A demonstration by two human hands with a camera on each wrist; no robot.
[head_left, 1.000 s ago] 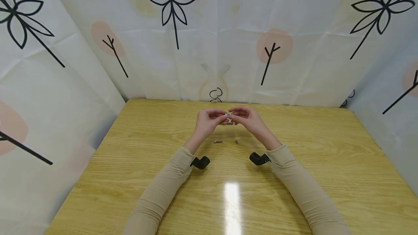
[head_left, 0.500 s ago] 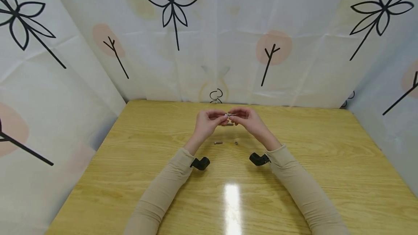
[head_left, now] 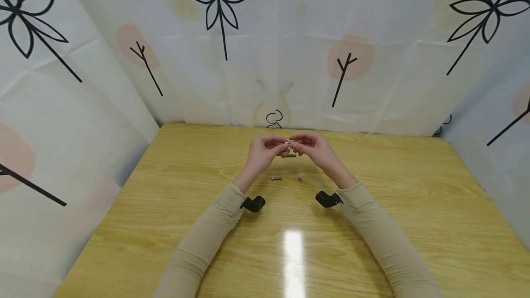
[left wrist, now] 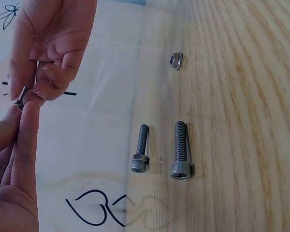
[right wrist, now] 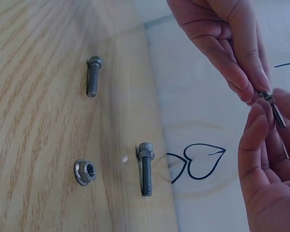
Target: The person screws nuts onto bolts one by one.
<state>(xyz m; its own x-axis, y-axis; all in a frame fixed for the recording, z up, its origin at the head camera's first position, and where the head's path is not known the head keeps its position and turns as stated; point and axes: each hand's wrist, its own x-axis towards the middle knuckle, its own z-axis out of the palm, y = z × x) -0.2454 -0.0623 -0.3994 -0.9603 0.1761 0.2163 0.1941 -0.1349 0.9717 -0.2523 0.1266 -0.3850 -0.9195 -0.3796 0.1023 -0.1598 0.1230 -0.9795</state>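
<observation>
Both hands meet above the far middle of the table. My left hand (head_left: 261, 154) pinches the head end of a small metal bolt (right wrist: 279, 116) between thumb and fingertips. My right hand (head_left: 318, 151) has its thumb and index finger on either side of that bolt, at a nut (right wrist: 269, 98) close to the head. The bolt's threaded end points towards my right palm. Fingers cover part of the head and nut. Below the hands, a socket-head bolt with a nut on it (right wrist: 146, 168) lies on the table.
Nearer on the wooden table (head_left: 372, 224) lie another socket-head bolt (left wrist: 181, 150) and a loose flange nut (left wrist: 176, 61). Black camera mounts (head_left: 253, 203) jut from both wrists. Patterned white cloth (head_left: 290, 59) hangs behind the table's far edge and at both sides.
Both hands stay in nearly the same place. The right fingertips have shifted slightly around the held bolt, whose shaft showed more plainly half a second ago. Things on the table have not moved.
</observation>
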